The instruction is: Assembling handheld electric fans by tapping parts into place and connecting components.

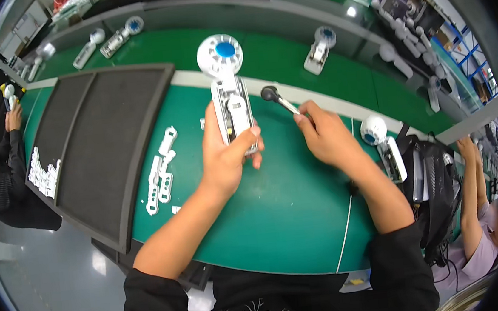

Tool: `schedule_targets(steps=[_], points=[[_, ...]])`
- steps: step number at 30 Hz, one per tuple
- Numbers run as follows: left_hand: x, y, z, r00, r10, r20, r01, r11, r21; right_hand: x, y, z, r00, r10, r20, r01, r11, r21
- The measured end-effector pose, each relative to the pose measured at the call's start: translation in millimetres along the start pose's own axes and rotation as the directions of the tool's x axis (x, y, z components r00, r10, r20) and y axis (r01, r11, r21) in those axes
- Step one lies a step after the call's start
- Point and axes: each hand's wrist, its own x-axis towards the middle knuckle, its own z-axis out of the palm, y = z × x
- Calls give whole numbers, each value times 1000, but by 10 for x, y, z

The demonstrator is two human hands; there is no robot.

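Observation:
My left hand (228,160) is closed around the handle of a white handheld device (221,56), held upright over the green work surface. Its round head has a blue centre, and the handle's casing is open with inner parts showing. My right hand (330,138) pinches the pale shaft of a small hammer-like tool (270,94); its rounded black head points toward the device without touching it. Several white plastic pieces with cut-outs (155,185) lie on the green surface left of my left hand. Another white device (390,154) lies right of my right forearm.
A dark divided tray (104,145) covers the left side, with white parts (43,173) at its near left edge. Similar devices (318,53) lie on the green belt (263,49) beyond. A black bag (434,179) is at the right. Other people (5,173) work on both sides.

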Motion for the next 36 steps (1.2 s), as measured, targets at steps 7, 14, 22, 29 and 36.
schedule_targets(steps=[7,14,22,29,36], points=[[14,99,14,998,-49,-32,46,994,-103,-238,-430,-332,1000,-12,13,6,926,377],[6,227,95,1000,7,-14,-8,999,-51,-585,-600,-314,960,-84,-268,260,633,730],[-150,334,141,999,39,-7,-39,999,0,-667,-605,-286,965,-204,-162,256,632,731],[-132,596,162,997,69,-24,-68,998,15,-368,-660,-57,979,-155,130,95,919,384],[-139,630,164,1000,26,0,-26,1000,2,-606,-759,-338,982,-185,-28,175,854,490]])
